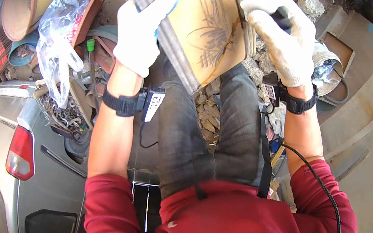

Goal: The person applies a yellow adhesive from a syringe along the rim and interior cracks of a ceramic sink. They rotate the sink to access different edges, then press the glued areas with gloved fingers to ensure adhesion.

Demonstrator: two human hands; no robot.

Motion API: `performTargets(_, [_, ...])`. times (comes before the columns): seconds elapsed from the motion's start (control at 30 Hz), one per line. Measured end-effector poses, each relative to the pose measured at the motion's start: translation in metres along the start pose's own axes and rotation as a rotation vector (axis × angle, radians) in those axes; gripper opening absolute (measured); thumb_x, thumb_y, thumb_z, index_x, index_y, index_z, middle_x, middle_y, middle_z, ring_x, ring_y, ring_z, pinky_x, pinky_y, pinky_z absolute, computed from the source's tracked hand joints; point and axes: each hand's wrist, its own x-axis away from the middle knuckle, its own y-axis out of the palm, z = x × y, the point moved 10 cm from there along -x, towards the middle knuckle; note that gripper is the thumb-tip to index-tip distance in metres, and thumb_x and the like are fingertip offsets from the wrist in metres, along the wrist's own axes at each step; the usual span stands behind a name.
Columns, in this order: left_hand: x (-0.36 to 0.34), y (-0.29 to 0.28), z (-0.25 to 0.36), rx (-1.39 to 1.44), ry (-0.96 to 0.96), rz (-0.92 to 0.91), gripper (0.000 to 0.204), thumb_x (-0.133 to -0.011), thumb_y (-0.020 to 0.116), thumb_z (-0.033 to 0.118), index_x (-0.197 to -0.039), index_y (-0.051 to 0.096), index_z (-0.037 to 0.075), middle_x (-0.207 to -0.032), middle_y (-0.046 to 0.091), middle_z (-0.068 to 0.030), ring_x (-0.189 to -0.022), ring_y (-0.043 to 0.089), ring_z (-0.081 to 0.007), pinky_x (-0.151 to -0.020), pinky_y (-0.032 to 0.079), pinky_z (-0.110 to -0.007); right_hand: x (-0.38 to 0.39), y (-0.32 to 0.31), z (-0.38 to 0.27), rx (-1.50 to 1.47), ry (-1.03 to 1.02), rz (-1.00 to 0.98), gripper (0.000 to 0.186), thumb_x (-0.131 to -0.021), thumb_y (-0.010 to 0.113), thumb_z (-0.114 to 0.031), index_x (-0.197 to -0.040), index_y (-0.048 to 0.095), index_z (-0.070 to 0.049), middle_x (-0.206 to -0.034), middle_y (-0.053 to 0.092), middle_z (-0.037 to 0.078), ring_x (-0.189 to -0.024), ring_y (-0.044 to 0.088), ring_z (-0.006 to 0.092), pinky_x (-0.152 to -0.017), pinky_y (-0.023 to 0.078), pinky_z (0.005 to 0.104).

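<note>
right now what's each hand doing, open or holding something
Left hand: gloved, closed on the edge of the tan board.
Right hand: gloved, closed around a dark-handled tool at the board's right edge.

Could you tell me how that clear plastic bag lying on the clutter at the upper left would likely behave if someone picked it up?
The clear plastic bag looks thin and crumpled, so it would probably hang floppy and weigh little. Its glossy film might slip between gloved fingers. It drapes over scrap metal, so it could snag or tear when lifted.
</note>
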Motion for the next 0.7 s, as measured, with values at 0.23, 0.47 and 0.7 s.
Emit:
performTargets(0.23, [-0.005, 0.011, 0.009, 0.029, 0.077, -0.050, 0.043, -0.098, 0.072, 0.016, -0.135, 0.064, -0.005, -0.124, 0.073, -0.0059, -0.109, 0.067, -0.0137, -0.096, 0.052, -0.029, -0.009, -0.027, -0.016, -0.027, -0.128, 0.108, 0.019, -0.093, 0.075, 0.002, -0.111, 0.079, 0.000, -0.108, 0.076, 0.004, -0.095, 0.066, 0.0113, -0.088, 0.052, 0.0248])
performTargets(0.47, [-0.003, 0.008, 0.009, 0.076, 0.063, -0.048, 0.041, -0.098, 0.071, 0.013, -0.134, 0.065, -0.005, -0.124, 0.073, -0.0078, -0.111, 0.068, -0.0159, -0.099, 0.053, -0.030, 0.022, -0.049, 0.007, -0.221, -0.062, 0.152, 0.021, -0.095, 0.073, -0.010, -0.112, 0.078, 0.002, -0.118, 0.076, 0.013, -0.094, 0.072, 0.0173, -0.079, 0.058, 0.0271])
performTargets(0.7, [-0.006, 0.021, 0.009, 0.089, 0.074, -0.037, 0.048, -0.095, 0.071, 0.010, -0.139, 0.062, -0.006, -0.130, 0.071, -0.0127, -0.117, 0.068, -0.0209, -0.104, 0.052, -0.033, 0.034, -0.038, 0.027, -0.298, 0.094, 0.112, 0.020, -0.098, 0.072, -0.014, -0.112, 0.077, -0.001, -0.108, 0.078, 0.008, -0.090, 0.071, 0.0121, -0.074, 0.056, 0.0257])
